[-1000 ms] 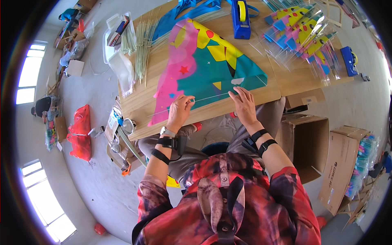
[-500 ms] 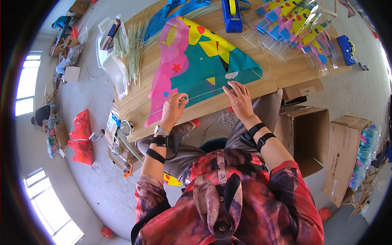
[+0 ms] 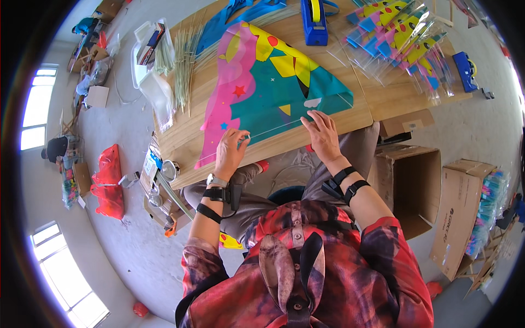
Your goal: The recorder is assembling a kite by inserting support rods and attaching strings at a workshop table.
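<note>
A triangular printed kite sheet [image 3: 262, 101] in pink, teal and yellow lies on the wooden table before me. Along its near edge runs a thin pale stick [image 3: 281, 127]. My left hand [image 3: 229, 153] is over the pink and teal part of that edge, thumb and forefinger pinched on a tiny whitish bit too small to name. At the right part of the edge, my right hand [image 3: 322, 134] rests with fingers stretched out and a little apart, fingertips touching the sheet beside the stick.
Bundled thin sticks [image 3: 186, 65] and blue strips [image 3: 232, 24] lie at the back left. A blue tape dispenser [image 3: 315, 30] stands at the far side, with packaged kites [image 3: 394, 38] to its right. Below the table's right side is an open cardboard box [image 3: 410, 191].
Both hands stay at the near edge with almost the same grip. My right fingers have shifted slightly. The view has moved a little; the sheet lies as before.
</note>
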